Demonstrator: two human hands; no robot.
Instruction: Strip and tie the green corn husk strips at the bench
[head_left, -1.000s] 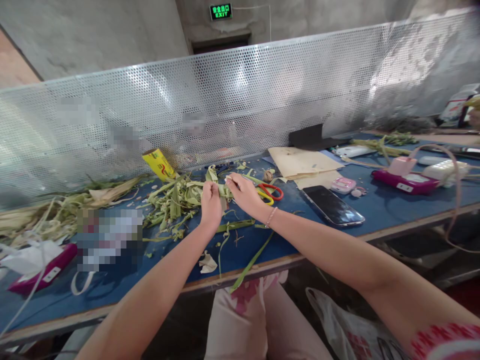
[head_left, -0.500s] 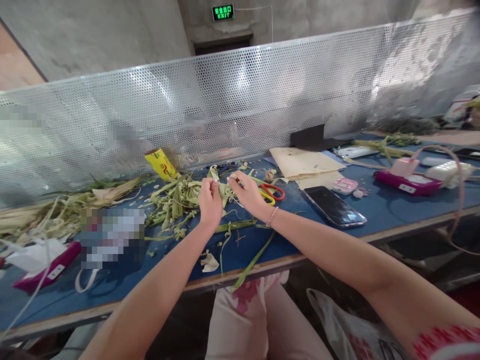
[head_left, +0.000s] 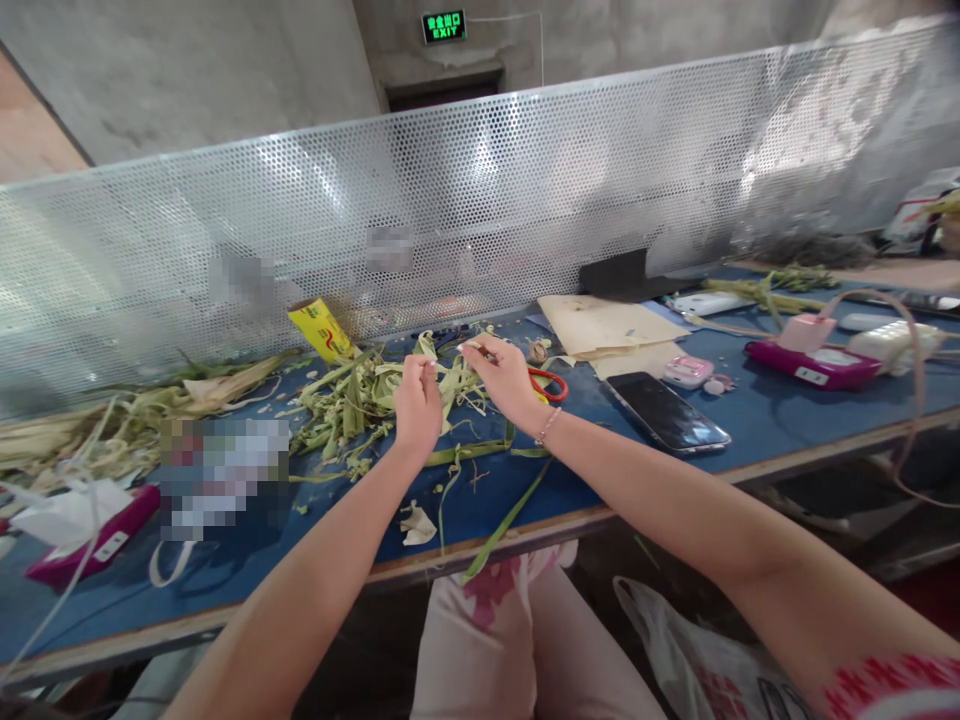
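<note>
Over the middle of the blue table, my left hand [head_left: 418, 405] is closed in a pinch, fingertips upward. Whatever lies between its fingers is too small to make out. My right hand [head_left: 506, 382] is also pinched, a short gap to the right, and its fingertips hide what they hold. Pale green plant strips [head_left: 456, 385] show between and behind the hands. Left of them is a heap of green, braided-looking plant strips [head_left: 349, 400]. Scissors with red and yellow handles [head_left: 550, 384] lie partly hidden behind my right hand.
A smartphone [head_left: 667, 412], a pink case [head_left: 688, 372] and brown paper [head_left: 611, 325] lie to the right. A yellow packet [head_left: 321, 330] leans near the perforated metal screen [head_left: 480, 200]. Long dry leaves [head_left: 172, 400] and a magenta tissue pack [head_left: 97, 535] are left. The table's front edge [head_left: 495, 545] is near my lap.
My right hand has shifted slightly right and covers more of the scissors. The gap between my hands is a little wider; my left hand has barely moved.
</note>
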